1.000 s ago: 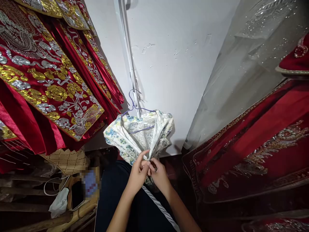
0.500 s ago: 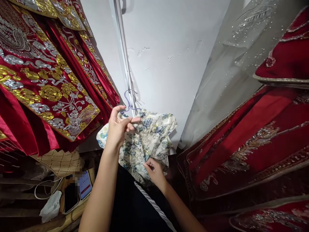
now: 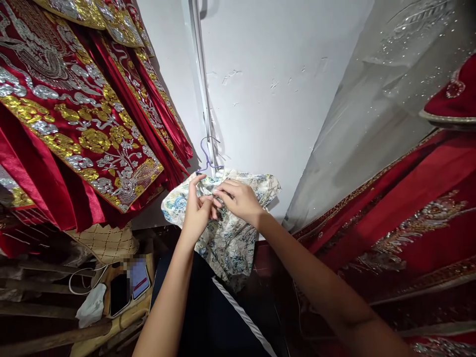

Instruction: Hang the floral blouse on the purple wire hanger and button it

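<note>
A short-sleeved floral shirt (image 3: 223,243), cream with blue and yellow print, hangs in front of me on a thin purple hanger (image 3: 207,157). At the shirt's neckline my left hand (image 3: 199,206) has its thumb and fingers closed on the front edge, index finger raised. My right hand (image 3: 240,197) meets it there from the right, its fingertips pinched together on the same edge. Whatever small fastening may lie between the fingertips is hidden. Below the hands the shirt front falls loose over my dark clothing.
A red garment with gold and silver sequins (image 3: 111,134) hangs at the left. Red embroidered garments (image 3: 409,223) and a sheer sparkly fabric (image 3: 357,124) hang at the right. Two phones (image 3: 139,278) lie on a wooden stand by a white cable. A metal pole (image 3: 201,64) runs along the wall.
My right hand has moved up from the shirt's lower front to the neckline, beside my left hand. My left hand's fingers have drawn in at the collar. The view has shifted slightly left.
</note>
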A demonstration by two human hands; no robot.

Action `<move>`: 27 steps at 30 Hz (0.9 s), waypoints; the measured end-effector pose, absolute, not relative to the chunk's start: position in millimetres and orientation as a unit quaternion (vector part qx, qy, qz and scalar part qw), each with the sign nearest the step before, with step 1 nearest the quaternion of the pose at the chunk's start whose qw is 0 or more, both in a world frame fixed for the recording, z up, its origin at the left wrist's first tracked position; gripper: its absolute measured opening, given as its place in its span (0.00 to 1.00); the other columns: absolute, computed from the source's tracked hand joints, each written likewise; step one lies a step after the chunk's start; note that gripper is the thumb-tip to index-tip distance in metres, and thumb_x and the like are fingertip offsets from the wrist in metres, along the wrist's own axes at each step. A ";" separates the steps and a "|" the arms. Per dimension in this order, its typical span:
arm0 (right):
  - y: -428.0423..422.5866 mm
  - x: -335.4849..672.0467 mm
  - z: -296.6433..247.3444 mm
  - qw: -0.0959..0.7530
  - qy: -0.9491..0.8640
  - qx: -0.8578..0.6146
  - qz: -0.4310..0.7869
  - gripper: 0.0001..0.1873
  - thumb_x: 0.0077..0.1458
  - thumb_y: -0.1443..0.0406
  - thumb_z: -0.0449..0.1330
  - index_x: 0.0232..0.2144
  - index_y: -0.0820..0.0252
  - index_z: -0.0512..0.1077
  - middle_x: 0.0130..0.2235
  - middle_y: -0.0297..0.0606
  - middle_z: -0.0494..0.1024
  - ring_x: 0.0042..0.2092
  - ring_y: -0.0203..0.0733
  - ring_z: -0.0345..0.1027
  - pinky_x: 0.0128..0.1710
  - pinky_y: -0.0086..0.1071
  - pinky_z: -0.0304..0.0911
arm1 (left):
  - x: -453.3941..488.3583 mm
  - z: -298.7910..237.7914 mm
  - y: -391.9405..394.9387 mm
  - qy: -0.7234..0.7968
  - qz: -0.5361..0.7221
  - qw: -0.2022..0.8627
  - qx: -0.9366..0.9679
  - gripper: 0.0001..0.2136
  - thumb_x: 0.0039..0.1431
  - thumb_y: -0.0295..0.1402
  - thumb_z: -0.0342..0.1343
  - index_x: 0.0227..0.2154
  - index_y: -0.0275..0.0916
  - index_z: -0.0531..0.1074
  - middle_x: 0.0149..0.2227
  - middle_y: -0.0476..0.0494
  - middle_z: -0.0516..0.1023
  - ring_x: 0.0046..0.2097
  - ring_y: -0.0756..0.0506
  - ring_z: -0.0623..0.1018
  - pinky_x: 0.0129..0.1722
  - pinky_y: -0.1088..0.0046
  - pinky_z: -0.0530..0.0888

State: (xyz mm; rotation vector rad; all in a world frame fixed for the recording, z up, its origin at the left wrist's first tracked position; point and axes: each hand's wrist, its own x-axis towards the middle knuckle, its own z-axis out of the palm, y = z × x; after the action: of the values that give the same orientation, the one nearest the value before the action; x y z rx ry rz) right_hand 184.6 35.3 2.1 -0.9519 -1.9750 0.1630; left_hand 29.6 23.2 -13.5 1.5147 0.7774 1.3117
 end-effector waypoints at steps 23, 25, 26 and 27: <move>-27.5 277.2 -162.0 0.778 -0.237 -0.330 0.478 0.08 0.55 0.55 0.61 0.30 0.50 0.73 0.35 0.35 0.80 0.42 0.45 0.74 0.45 0.43 0.70 | -2.2 -69.1 65.5 0.604 0.295 0.128 0.729 0.15 0.61 0.44 0.53 0.25 0.40 0.75 0.28 0.39 0.75 0.39 0.37 0.76 0.38 0.67 0.65; -22.8 255.4 -171.4 0.748 -0.242 -0.348 0.511 0.10 0.54 0.54 0.61 0.30 0.52 0.74 0.37 0.39 0.80 0.42 0.47 0.75 0.44 0.44 0.71 | -10.6 -73.4 63.3 0.596 0.293 0.162 0.730 0.14 0.57 0.39 0.57 0.18 0.40 0.72 0.21 0.43 0.70 0.33 0.40 0.74 0.35 0.69 0.63; -21.0 244.2 -172.1 0.729 -0.247 -0.359 0.528 0.12 0.54 0.52 0.61 0.33 0.52 0.74 0.39 0.40 0.80 0.43 0.48 0.75 0.44 0.45 0.71 | -15.0 -76.9 59.7 0.585 0.299 0.178 0.733 0.16 0.56 0.38 0.58 0.16 0.39 0.69 0.19 0.45 0.67 0.30 0.42 0.73 0.33 0.70 0.62; -19.9 233.1 -170.7 0.711 -0.256 -0.375 0.537 0.15 0.55 0.51 0.59 0.37 0.53 0.74 0.42 0.42 0.80 0.44 0.48 0.75 0.45 0.45 0.71 | -19.1 -81.5 54.5 0.574 0.308 0.195 0.733 0.18 0.56 0.39 0.58 0.14 0.39 0.67 0.17 0.47 0.65 0.27 0.44 0.71 0.32 0.71 0.61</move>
State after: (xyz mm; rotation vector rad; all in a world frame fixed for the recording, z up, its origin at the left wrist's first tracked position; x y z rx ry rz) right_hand 233.1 -19.9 -170.7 -0.8313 -0.5687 1.1924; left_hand -19.1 54.5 -81.5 2.0547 1.6092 0.8626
